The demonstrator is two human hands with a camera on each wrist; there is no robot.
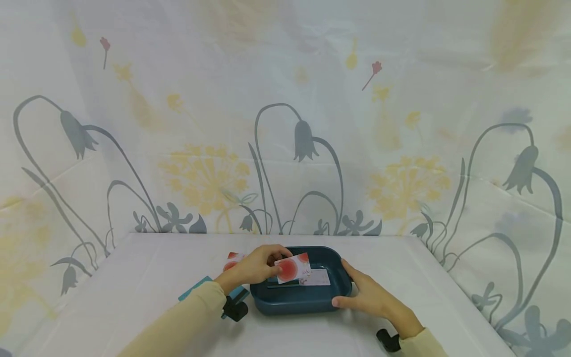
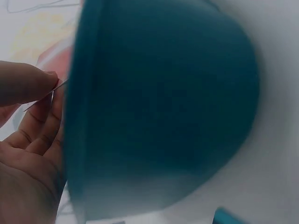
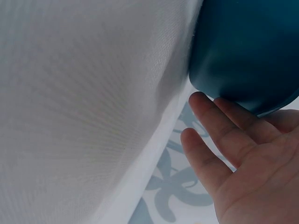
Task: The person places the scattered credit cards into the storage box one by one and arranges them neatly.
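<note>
My left hand (image 1: 256, 267) pinches a white card (image 1: 293, 268) with a red round print between thumb and fingers, over a dark blue tub (image 1: 294, 305). In the left wrist view, the card shows nearly edge-on at the fingertips of the left hand (image 2: 32, 121), with the tub's outer wall (image 2: 163, 102) filling most of the picture. My right hand (image 1: 368, 295) rests at the tub's right end, thumb near its front wall. In the right wrist view, this hand's fingers (image 3: 212, 123) are spread and fairly straight against the tub's outside. Inside the tub lies a pale card (image 1: 318, 277).
Another red-and-white card (image 1: 232, 258) lies left of the tub, partly behind my left hand. Teal flat pieces (image 1: 195, 288) lie under the left forearm, partly hidden. The white table (image 1: 147, 277) meets a flower-printed cloth backdrop (image 1: 214, 124) behind and at both sides.
</note>
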